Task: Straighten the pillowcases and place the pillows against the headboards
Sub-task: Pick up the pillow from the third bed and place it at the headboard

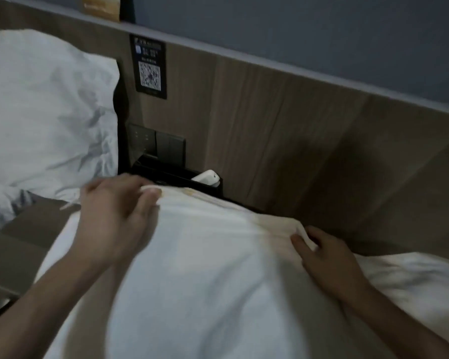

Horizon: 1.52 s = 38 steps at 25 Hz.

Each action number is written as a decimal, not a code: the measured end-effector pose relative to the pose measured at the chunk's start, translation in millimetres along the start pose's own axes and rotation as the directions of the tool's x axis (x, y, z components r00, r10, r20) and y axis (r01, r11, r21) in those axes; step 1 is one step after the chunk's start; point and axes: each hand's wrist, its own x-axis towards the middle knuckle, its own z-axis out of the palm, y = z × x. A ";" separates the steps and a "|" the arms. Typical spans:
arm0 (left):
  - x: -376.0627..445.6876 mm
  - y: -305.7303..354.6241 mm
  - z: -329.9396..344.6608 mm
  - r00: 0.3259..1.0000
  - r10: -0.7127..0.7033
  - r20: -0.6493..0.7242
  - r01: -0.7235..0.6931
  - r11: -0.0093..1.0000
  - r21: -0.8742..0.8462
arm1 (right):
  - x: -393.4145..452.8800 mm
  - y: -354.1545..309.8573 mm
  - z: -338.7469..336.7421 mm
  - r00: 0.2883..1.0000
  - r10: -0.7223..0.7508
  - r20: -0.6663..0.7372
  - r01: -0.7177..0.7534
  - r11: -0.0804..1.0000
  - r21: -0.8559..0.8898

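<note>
A white pillow (205,268) fills the lower middle of the view, held up in front of the wooden headboard (283,130), its top edge running from about 10 o'clock down toward 3 o'clock. The left hand (114,211) grips the pillow's upper left corner, fingers curled over a bunched fold of the pillowcase; the hand is blurred, so the exact finger placement is hard to read. The right hand (324,257) pinches the upper right edge of the same pillow, thumb and fingers closed on a small ridge of cloth. The cloth between the two hands shows long creases along the top edge.

At 9 to 10 o'clock a second pillow (44,112), white and rumpled, leans against the headboard on the neighbouring bed. Between the two pillows, at about 11 o'clock from the held pillow, a dark placard with a QR code (149,71) is fixed to the headboard, and below it sits a dark switch panel (157,142). Just under the panel a black holder (176,174) carries a white remote-like object (206,177), right behind the held pillow's top edge. At 4 o'clock white bedding (412,281) lies on the bed beside the right hand. A grey-blue wall (322,35) rises above the headboard.
</note>
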 end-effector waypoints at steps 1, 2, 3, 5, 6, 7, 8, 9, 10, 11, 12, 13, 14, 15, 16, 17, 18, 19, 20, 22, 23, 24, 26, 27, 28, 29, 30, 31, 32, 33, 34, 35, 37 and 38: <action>-10.0 4.1 14.2 0.999 0.010 -0.035 -0.009 1.000 0.012 | -1.3 18.3 5.8 0.999 -0.027 -0.020 0.028 0.999 0.021; -19.7 10.6 25.1 0.997 0.017 -0.072 -0.017 1.000 0.011 | -4.3 33.6 7.6 0.998 -0.049 -0.031 0.050 0.998 0.045; -29.7 21.3 33.3 0.994 0.016 -0.109 -0.017 1.000 -0.009 | -8.6 47.2 4.9 0.997 -0.063 -0.035 0.066 0.995 0.072; -40.3 44.7 35.4 0.984 -0.067 -0.163 0.051 0.993 -0.105 | -12.9 60.5 -5.6 0.995 -0.092 -0.026 0.094 0.986 0.139; -42.7 55.0 31.0 0.975 -0.141 -0.172 0.114 0.981 -0.157 | -15.8 62.7 -14.1 0.995 -0.099 -0.021 0.101 0.985 0.142; -42.9 65.4 23.0 0.961 -0.211 -0.177 0.175 0.964 -0.198 | -18.8 62.6 -22.9 0.994 -0.109 -0.026 0.112 0.985 0.131; -40.3 76.5 12.0 0.952 -0.247 -0.182 0.207 0.955 -0.214 | -20.9 63.3 -32.5 0.990 -0.140 -0.037 0.143 0.981 0.129; -37.1 84.1 1.5 0.951 -0.249 -0.184 0.208 0.954 -0.215 | -22.2 65.5 -38.5 0.985 -0.164 -0.050 0.169 0.978 0.125; -34.1 89.8 -7.7 0.956 -0.225 -0.188 0.184 0.960 -0.211 | -23.4 68.1 -43.0 0.984 -0.169 -0.061 0.175 0.978 0.116; -30.7 96.3 -15.7 0.961 -0.191 -0.201 0.150 0.968 -0.203 | -24.0 69.9 -49.7 0.985 -0.154 -0.080 0.161 0.982 0.095; -28.8 102.2 -20.7 0.962 -0.159 -0.222 0.116 0.974 -0.195 | -22.2 74.8 -54.9 0.984 -0.142 -0.111 0.153 0.984 0.095; -28.9 108.9 -22.7 0.961 -0.129 -0.246 0.082 0.978 -0.193 | -22.0 80.5 -63.3 0.978 -0.137 -0.156 0.158 0.978 0.134; -30.3 116.9 -23.7 0.956 -0.105 -0.274 0.050 0.978 -0.201 | -20.9 84.1 -74.5 0.967 -0.148 -0.206 0.190 0.961 0.200; -30.9 125.1 -25.1 0.947 -0.088 -0.309 0.024 0.978 -0.207 | -20.6 82.6 -90.5 0.952 -0.165 -0.259 0.230 0.941 0.247; -29.7 133.3 -27.1 0.935 -0.078 -0.345 0.001 0.976 -0.217 | -20.0 80.8 -108.3 0.932 -0.194 -0.306 0.278 0.924 0.262; -26.1 141.3 -30.0 0.925 -0.079 -0.373 -0.013 0.971 -0.237 | -21.1 77.2 -127.5 0.913 -0.220 -0.344 0.319 0.910 0.264; -21.0 149.7 -34.3 0.916 -0.088 -0.392 -0.017 0.967 -0.256 | -24.4 72.0 -147.5 0.892 -0.245 -0.379 0.357 0.897 0.260; -14.6 159.5 -39.9 0.909 -0.101 -0.404 -0.016 0.961 -0.275 | -29.0 64.2 -166.1 0.872 -0.269 -0.410 0.387 0.890 0.240; -7.0 168.9 -46.0 0.904 -0.114 -0.412 -0.015 0.955 -0.296 | -32.9 57.8 -182.2 0.848 -0.292 -0.442 0.414 0.886 0.208; 7.5 185.0 -55.1 0.906 -0.121 -0.406 -0.029 0.938 -0.345 | -38.9 50.7 -210.4 0.801 -0.320 -0.507 0.448 0.881 0.151; 13.9 191.6 -56.8 0.915 -0.111 -0.389 -0.038 0.933 -0.357 | -40.7 50.1 -222.5 0.779 -0.320 -0.539 0.450 0.884 0.125; 18.7 196.8 -56.1 0.931 -0.104 -0.349 -0.030 0.933 -0.358 | -41.0 51.8 -231.9 0.761 -0.322 -0.563 0.446 0.890 0.093; 27.9 197.7 -43.0 0.973 -0.095 -0.212 0.029 0.955 -0.295 | -33.1 67.0 -241.2 0.756 -0.322 -0.569 0.405 0.914 0.021; 29.9 197.9 -32.2 0.987 -0.087 -0.137 0.053 0.969 -0.239 | -26.0 79.8 -240.3 0.772 -0.306 -0.558 0.367 0.930 -0.003; 31.2 199.2 -19.0 0.995 -0.069 -0.070 0.054 0.979 -0.194 | -17.0 96.1 -237.7 0.796 -0.272 -0.541 0.317 0.948 -0.010; 32.8 201.4 -5.3 0.999 -0.041 -0.017 0.038 0.986 -0.165 | -7.9 113.1 -233.7 0.821 -0.227 -0.525 0.268 0.964 0.002; 36.2 205.1 8.2 1.000 -0.008 0.011 0.010 0.989 -0.149 | 0.8 129.0 -230.6 0.839 -0.183 -0.512 0.227 0.973 0.025; 42.2 211.4 19.6 1.000 0.019 0.014 -0.017 0.991 -0.136 | 9.3 141.2 -230.0 0.851 -0.154 -0.503 0.202 0.978 0.043; 51.1 218.3 28.2 0.999 0.039 0.001 -0.038 0.992 -0.120 | 17.1 148.5 -232.0 0.853 -0.142 -0.501 0.187 0.982 0.040; 62.6 225.9 34.6 0.998 0.054 -0.022 -0.056 0.993 -0.106 | 26.2 153.1 -237.4 0.846 -0.153 -0.510 0.181 0.984 0.005; 73.8 234.0 38.7 0.997 0.066 -0.044 -0.070 0.993 -0.095 | 34.4 154.4 -243.9 0.834 -0.178 -0.523 0.176 0.983 -0.055; 85.7 240.5 41.0 0.995 0.075 -0.061 -0.080 0.994 -0.080 | 41.9 152.3 -251.8 0.816 -0.206 -0.541 0.169 0.979 -0.117; 110.8 248.2 45.3 0.994 0.088 -0.060 -0.091 0.995 -0.048 | 56.0 150.5 -270.6 0.776 -0.235 -0.585 0.157 0.971 -0.182; 123.4 249.2 48.4 0.995 0.093 -0.038 -0.095 0.995 -0.033 | 63.0 152.6 -279.6 0.759 -0.246 -0.603 0.158 0.968 -0.195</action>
